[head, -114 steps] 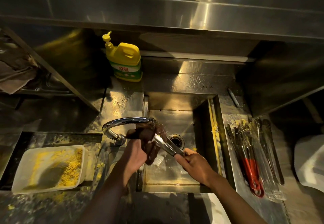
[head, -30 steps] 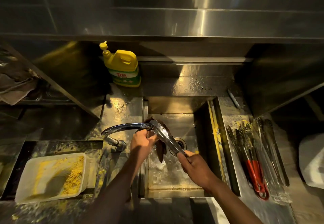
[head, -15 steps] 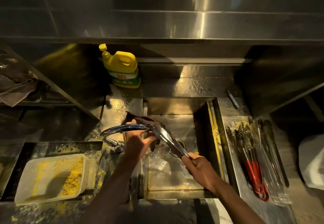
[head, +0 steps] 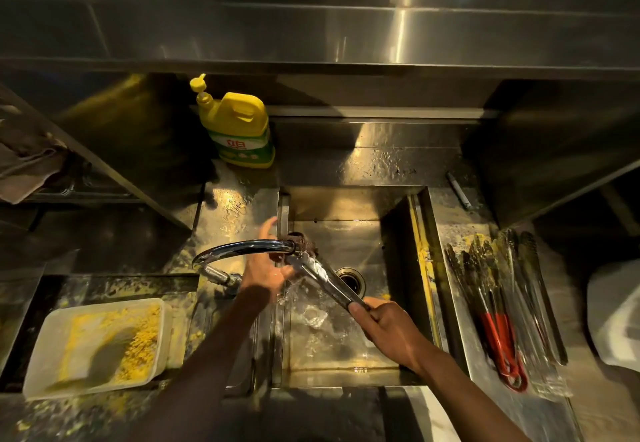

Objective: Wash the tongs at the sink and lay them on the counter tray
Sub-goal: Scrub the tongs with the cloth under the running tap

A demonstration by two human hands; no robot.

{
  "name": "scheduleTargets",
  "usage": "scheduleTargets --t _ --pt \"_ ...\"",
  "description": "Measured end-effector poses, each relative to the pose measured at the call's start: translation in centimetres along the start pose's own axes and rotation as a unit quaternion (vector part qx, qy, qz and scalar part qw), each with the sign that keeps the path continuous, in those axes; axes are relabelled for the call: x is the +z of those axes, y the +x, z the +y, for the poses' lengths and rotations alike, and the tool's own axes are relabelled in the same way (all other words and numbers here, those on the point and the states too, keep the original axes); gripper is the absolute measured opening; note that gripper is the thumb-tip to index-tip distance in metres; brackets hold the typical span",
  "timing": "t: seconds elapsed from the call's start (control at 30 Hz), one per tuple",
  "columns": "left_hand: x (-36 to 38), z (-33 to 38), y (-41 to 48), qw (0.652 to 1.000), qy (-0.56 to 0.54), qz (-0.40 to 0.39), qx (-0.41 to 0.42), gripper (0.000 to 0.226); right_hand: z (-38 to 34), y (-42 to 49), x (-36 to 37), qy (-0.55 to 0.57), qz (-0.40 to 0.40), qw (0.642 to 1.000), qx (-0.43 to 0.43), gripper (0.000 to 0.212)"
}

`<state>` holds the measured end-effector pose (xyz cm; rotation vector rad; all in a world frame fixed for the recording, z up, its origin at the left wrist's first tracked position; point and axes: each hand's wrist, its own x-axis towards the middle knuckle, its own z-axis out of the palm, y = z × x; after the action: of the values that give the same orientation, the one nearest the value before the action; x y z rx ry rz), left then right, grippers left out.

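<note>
Metal tongs (head: 327, 280) slant over the steel sink (head: 346, 369), tips up under the tap spout (head: 249, 247) where water runs. My right hand (head: 382, 324) grips their handle end. My left hand (head: 268, 265) sits under the spout by the tong tips, holding a dark scrubbing pad (head: 304, 242) against them; its fingers are partly hidden by the spout. On the right counter lies a steel tray (head: 460, 303) with several tongs (head: 502, 306), one pair red-handled.
A yellow dish-soap bottle (head: 239, 126) stands behind the sink. A plastic tub (head: 93, 344) with yellow residue sits in the left basin. A cloth (head: 24, 161) hangs at far left. A pen-like object (head: 459, 194) lies behind the tray. A steel shelf (head: 346, 36) overhangs.
My left hand has shifted right and up from beside the spout to the tong tips, bringing the dark pad there. My right hand keeps its grip on the handle end.
</note>
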<state>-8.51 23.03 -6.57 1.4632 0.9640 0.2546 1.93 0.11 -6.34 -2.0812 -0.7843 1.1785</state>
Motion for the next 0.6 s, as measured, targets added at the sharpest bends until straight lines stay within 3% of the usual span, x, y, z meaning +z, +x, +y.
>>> scheduleTargets --t 0.07,0.1,0.17,0.23,0.33,0.4,0.5,0.6 --pt "-0.2 -0.8 0.1 0.988 0.155 0.012 0.027 0.061 0.0 0.1 -0.1 0.013 0.000 1.000 0.002 0.037" --pt "-0.4 -1.0 0.2 0.987 0.159 0.025 0.027 0.061 -0.2 0.2 -0.2 0.017 0.000 1.000 0.000 0.038" --pt "-0.2 -1.2 0.3 0.996 0.089 0.014 0.005 0.066 -0.5 0.5 -0.5 0.019 -0.002 1.000 -0.008 0.041" --pt "0.6 -1.0 0.1 0.996 0.022 0.009 -0.086 0.047 -0.9 1.0 -0.7 0.001 -0.009 1.000 -0.005 0.044" --pt "2.0 -1.4 -0.1 0.960 -0.138 0.061 -0.236 0.025 -1.5 2.3 -0.6 -0.070 0.003 0.998 0.008 0.064" --pt "2.6 -1.6 0.0 0.931 -0.209 0.092 -0.286 0.027 -1.7 3.0 -0.4 -0.118 0.008 0.993 0.003 0.075" --pt "3.3 -1.6 0.1 0.918 -0.264 0.084 -0.283 0.036 -1.7 3.0 0.0 -0.155 0.009 0.988 -0.018 0.068" --pt "4.1 -0.6 0.3 0.934 -0.234 0.094 -0.254 0.038 -1.8 2.5 0.9 -0.117 -0.002 0.993 -0.017 0.071"
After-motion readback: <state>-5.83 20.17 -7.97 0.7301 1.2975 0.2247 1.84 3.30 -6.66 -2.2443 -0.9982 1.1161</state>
